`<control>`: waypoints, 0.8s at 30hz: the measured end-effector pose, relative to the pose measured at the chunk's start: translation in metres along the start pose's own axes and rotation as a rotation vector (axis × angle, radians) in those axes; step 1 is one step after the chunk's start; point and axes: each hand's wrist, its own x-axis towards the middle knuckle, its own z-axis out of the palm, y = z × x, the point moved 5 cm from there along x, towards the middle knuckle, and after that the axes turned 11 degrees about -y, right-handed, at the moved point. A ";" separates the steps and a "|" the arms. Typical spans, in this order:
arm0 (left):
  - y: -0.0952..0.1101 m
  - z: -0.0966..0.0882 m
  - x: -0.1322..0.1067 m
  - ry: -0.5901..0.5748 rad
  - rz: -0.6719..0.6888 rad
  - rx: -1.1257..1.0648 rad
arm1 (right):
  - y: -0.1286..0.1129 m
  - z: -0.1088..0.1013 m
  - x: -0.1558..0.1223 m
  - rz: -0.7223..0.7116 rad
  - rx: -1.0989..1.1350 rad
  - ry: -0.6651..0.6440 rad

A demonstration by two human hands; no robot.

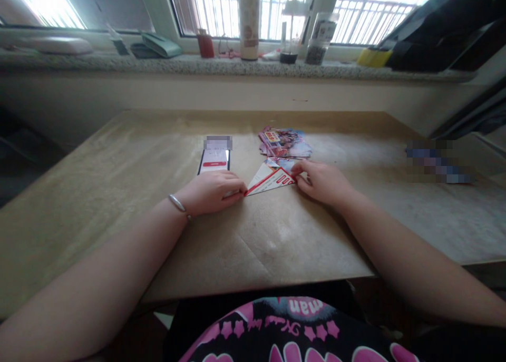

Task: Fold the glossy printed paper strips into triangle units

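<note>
A folded paper leaflet, white and red and shaped like a triangle, lies on the brown paper-covered table. My left hand, with a silver bracelet on its wrist, pinches the leaflet's left tip with closed fingers. My right hand presses and pinches its right corner. A small stack of colourful leaflets sits just behind the folded one. A phone with a lit screen lies behind my left hand.
A blurred flat item lies at the table's right side. The stone windowsill behind holds a tall bottle, a red cup, a jar, a green case and a yellow item.
</note>
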 end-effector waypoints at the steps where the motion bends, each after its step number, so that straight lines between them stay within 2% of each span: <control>1: 0.000 0.001 0.001 0.006 -0.008 -0.006 | -0.003 0.002 0.001 -0.015 0.018 0.004; 5: 0.003 0.003 0.002 0.024 0.003 -0.061 | -0.013 0.009 0.007 -0.110 0.057 -0.014; 9: 0.007 0.005 0.004 0.031 0.017 -0.109 | -0.014 0.015 0.012 -0.104 0.099 -0.010; 16: 0.005 0.012 0.009 0.088 0.000 -0.071 | -0.011 0.022 0.017 -0.129 0.171 0.009; 20: 0.003 0.020 0.011 0.053 0.059 0.000 | -0.007 0.024 0.019 -0.127 0.232 0.027; 24: 0.005 0.020 0.009 0.043 0.087 0.027 | -0.007 0.024 0.019 -0.148 0.312 0.035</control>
